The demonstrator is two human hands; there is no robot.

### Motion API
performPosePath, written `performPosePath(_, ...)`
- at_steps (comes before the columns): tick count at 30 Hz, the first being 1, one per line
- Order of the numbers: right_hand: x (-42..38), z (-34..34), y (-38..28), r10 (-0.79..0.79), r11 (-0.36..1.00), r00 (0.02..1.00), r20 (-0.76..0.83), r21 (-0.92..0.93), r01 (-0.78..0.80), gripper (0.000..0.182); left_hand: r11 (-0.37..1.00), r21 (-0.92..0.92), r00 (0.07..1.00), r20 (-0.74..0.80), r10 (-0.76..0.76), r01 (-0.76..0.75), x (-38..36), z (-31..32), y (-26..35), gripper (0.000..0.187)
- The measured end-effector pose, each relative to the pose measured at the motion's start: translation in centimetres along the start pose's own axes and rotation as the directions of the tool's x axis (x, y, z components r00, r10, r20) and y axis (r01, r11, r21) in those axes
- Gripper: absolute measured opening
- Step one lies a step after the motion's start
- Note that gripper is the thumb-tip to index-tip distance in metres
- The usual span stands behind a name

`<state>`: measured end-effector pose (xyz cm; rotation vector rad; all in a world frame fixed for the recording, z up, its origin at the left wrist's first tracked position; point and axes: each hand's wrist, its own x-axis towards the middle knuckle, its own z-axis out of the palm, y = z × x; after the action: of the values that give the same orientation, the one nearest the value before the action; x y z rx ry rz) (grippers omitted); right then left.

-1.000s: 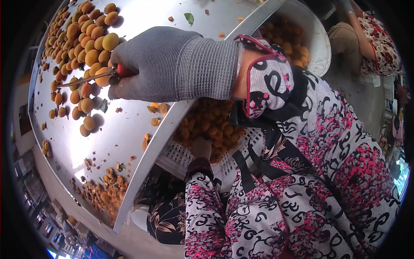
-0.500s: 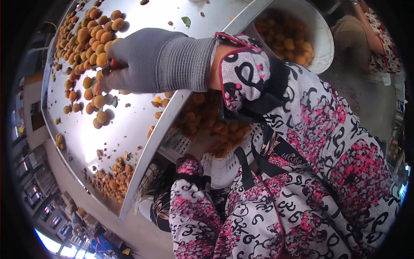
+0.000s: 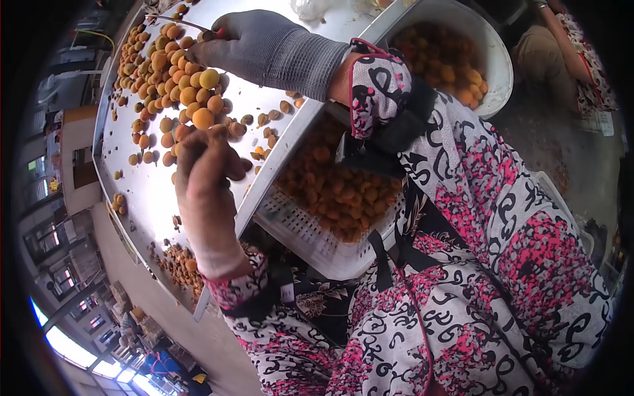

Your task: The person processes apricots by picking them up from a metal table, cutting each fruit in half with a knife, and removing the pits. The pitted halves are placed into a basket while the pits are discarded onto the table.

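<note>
My right hand (image 3: 257,49), in a grey knit glove, is closed over the far part of the metal table (image 3: 254,99). In its fingers is a thin rod-like tool (image 3: 177,22), with a bit of red showing at the grip. Just below it lies a heap of orange apricots (image 3: 188,92), some touching the glove. My left hand (image 3: 208,175), in a pale, brown-stained glove, is over the near side of the heap with its fingers curled. Whatever those fingers hold, if anything, is hidden.
A white perforated basket (image 3: 297,224) of apricots stands below the table's raised edge (image 3: 264,181). Farther right is a white bucket (image 3: 498,79), part full of apricots. Small brown pieces (image 3: 178,264) lie at the table's near corner. Another person's arm (image 3: 561,43) shows at upper right.
My left hand has come up from the basket to the apricots on the table. My right hand has moved up and away from the middle of the heap; the view has shifted slightly.
</note>
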<state>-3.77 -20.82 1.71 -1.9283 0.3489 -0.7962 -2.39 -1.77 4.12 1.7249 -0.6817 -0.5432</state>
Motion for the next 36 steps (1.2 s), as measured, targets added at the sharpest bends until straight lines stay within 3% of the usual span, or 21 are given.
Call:
performPosePath(5, -0.4, -0.7, -1.0, 0.053, 0.998, 0.998, 0.043, 0.038, -0.055, 0.049, 0.967, -0.24, 0.991, -0.081, -0.11, 0.088, 3.2, -0.9, -2.3, 0.033)
performPosePath(8, -0.5, -1.0, -1.2, 0.066, 0.998, 0.995, 0.072, 0.012, -0.068, 0.049, 0.993, 0.12, 0.962, -0.272, 0.024, 0.009, 2.6, 0.5, -1.6, 0.033)
performPosePath(9, -0.4, -1.0, -1.3, 0.073, 0.997, 0.992, 0.102, 0.011, -0.074, 0.049, 0.993, 0.12, 0.962, -0.272, 0.022, 0.011, 1.9, 0.9, -1.1, 0.033)
performPosePath(11, -0.4, -0.9, -1.3, 0.075, 0.997, 0.993, 0.087, -0.009, -0.075, 0.049, 0.984, 0.109, 0.912, -0.372, 0.17, -0.139, 0.2, 1.6, -0.3, 0.03)
performPosePath(12, -0.4, -0.9, -1.3, 0.073, 0.997, 0.994, 0.075, -0.03, -0.071, 0.049, 0.995, 0.083, 0.939, -0.336, 0.075, -0.05, -1.4, 2.1, 0.1, 0.026)
performPosePath(13, -0.5, -1.0, -1.3, 0.078, 0.997, 0.994, 0.075, -0.035, -0.075, 0.049, 0.984, 0.18, 0.979, -0.197, 0.054, -0.018, -3.2, 2.6, -0.4, 0.021)
performPosePath(14, -0.6, -1.1, -1.4, 0.09, 0.996, 0.991, 0.096, -0.017, -0.089, 0.049, 0.894, 0.431, 0.99, 0.121, 0.078, -0.123, -4.4, 3.5, 0.0, 0.017)
performPosePath(15, -0.7, -1.3, -1.6, 0.1, 0.995, 0.988, 0.116, 0.002, -0.101, 0.048, 0.934, 0.151, 0.904, 0.241, -0.352, 0.323, -5.1, 5.4, 0.7, 0.018)
performPosePath(17, -0.9, -1.5, -2.0, 0.136, 0.991, 0.978, 0.158, -0.012, -0.136, 0.046, 0.899, 0.378, 0.771, 0.497, -0.398, 0.221, -6.9, 7.3, -6.2, 0.026)
performPosePath(19, -1.1, -1.4, -2.1, 0.104, 0.994, 0.979, 0.177, 0.022, -0.109, 0.046, 0.78, 0.581, 0.676, 0.48, -0.559, 0.232, -9.3, 8.5, -17.7, 0.035)
performPosePath(21, -1.1, -0.6, -1.7, 0.114, 0.992, 0.975, 0.193, 0.031, -0.122, 0.046, 0.611, 0.673, 0.54, 0.358, -0.762, 0.416, -10.2, 9.2, -21.1, 0.038)
performPosePath(25, -0.9, 0.5, -1.2, 0.077, 0.996, 0.983, 0.169, -0.062, -0.067, 0.046, 0.615, 0.561, 0.484, 0.383, -0.787, 0.555, -13.0, 10.3, -26.4, 0.045)
performPosePath(27, -0.9, 0.2, -1.6, 0.111, 0.993, 0.97, 0.214, -0.072, -0.098, 0.046, 0.75, 0.398, 0.622, 0.42, -0.661, 0.529, -14.3, 11.3, -28.7, 0.045)
performPosePath(28, -0.7, 0.1, -2.7, 0.126, 0.988, 0.953, 0.275, -0.118, -0.097, 0.048, 0.749, 0.392, 0.609, 0.436, -0.662, 0.533, -15.0, 11.0, -28.1, 0.045)
performPosePath(29, -0.8, 0.0, -3.0, 0.13, 0.984, 0.933, 0.336, -0.156, -0.081, 0.05, 0.739, 0.455, 0.616, 0.415, -0.67, 0.497, -15.3, 11.3, -28.4, 0.045)
performPosePath(34, -0.8, 0.2, -3.2, 0.193, 0.973, 0.922, 0.337, -0.185, -0.136, 0.045, 0.625, 0.699, 0.682, 0.27, -0.68, 0.347, -16.3, 10.7, -29.3, 0.042)
performPosePath(36, -1.2, 0.6, -2.7, 0.145, 0.982, 0.943, 0.3, -0.16, -0.1, 0.044, 0.768, 0.592, 0.797, 0.328, -0.507, 0.244, -16.6, 10.2, -30.7, 0.039)
